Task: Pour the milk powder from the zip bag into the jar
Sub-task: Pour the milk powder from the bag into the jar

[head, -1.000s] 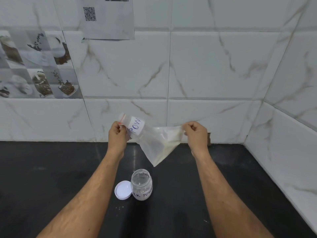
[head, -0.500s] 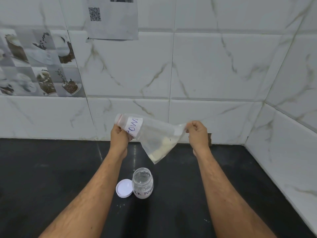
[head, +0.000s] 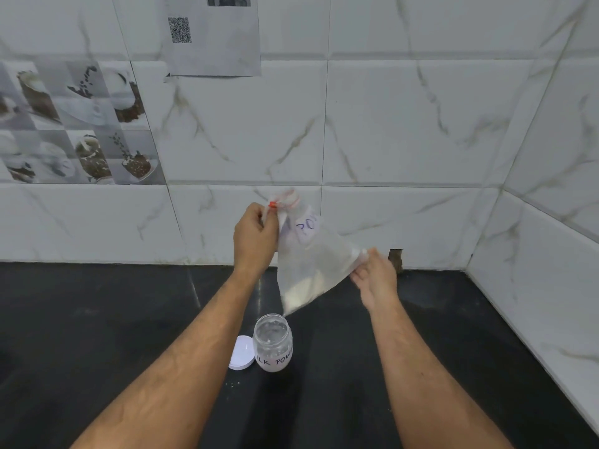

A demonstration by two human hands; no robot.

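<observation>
Both hands changed: our left hand (head: 256,236) lifted the zip bag's (head: 311,267) pinched top, while our right hand (head: 376,280) dropped lower, fingers loosely straightened against the bag's corner, centre frame above the jar (head: 273,343).

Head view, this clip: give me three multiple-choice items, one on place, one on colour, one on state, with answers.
1. Where is the lid?
A. on the jar
B. on the counter, left of the jar
C. in the right hand

2. What colour is the counter?
A. black
B. white
C. brown

3. How is the jar?
A. capped
B. tipped over
C. open and upright

Answers: 1 B, the lid lies beside the jar; 2 A, the surface is dark against white tiles; 3 C, its mouth faces up under the bag, which the left hand holds.
</observation>
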